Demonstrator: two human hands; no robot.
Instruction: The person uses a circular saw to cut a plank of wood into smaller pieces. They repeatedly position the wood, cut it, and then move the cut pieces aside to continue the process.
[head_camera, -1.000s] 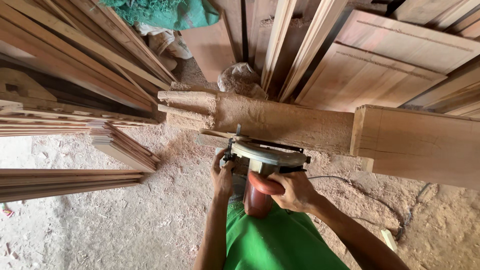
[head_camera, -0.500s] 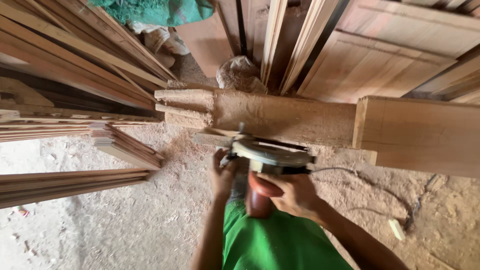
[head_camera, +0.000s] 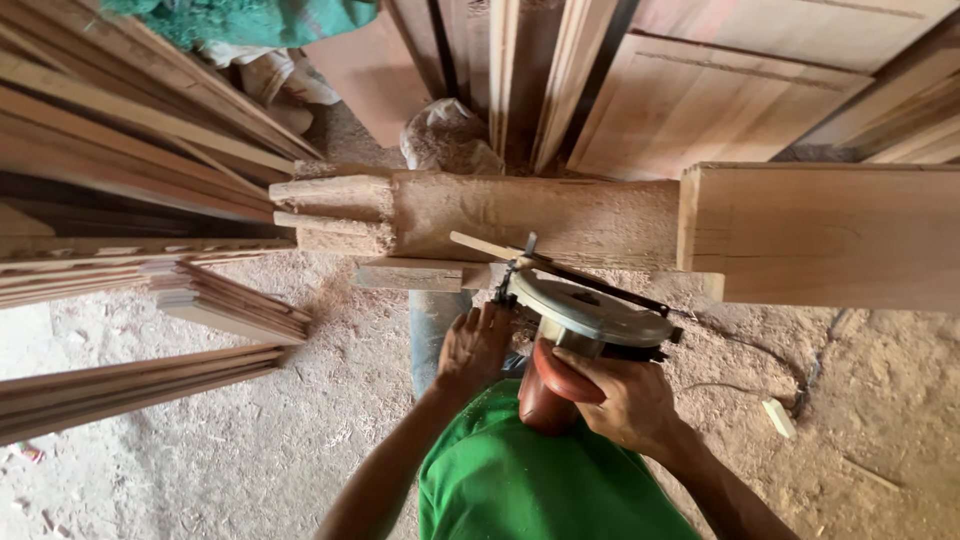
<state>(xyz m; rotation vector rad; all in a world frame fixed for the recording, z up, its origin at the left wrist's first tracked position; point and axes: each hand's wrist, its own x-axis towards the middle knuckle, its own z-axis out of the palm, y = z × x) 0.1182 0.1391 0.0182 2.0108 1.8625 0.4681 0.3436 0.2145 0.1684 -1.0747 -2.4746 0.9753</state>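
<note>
While the right hand (head_camera: 622, 400) wraps closed around the red handle of the circular saw (head_camera: 585, 325), the left hand (head_camera: 473, 345) sits at the saw's left side, fingers curled; what its grip holds, can't tell, saw body blocks it. Saw sits just below the sawdust-covered beam (head_camera: 520, 215), guard tilted; blade hidden under the guard. Thin wood strip (head_camera: 485, 246) pokes out past the saw front, far end covered. Plank (head_camera: 820, 235) on the right is cut off by the frame edge. Cord (head_camera: 770, 355) trails over the sawdust floor (head_camera: 250, 450). Green shirt (head_camera: 530, 480) hides the lap.
</note>
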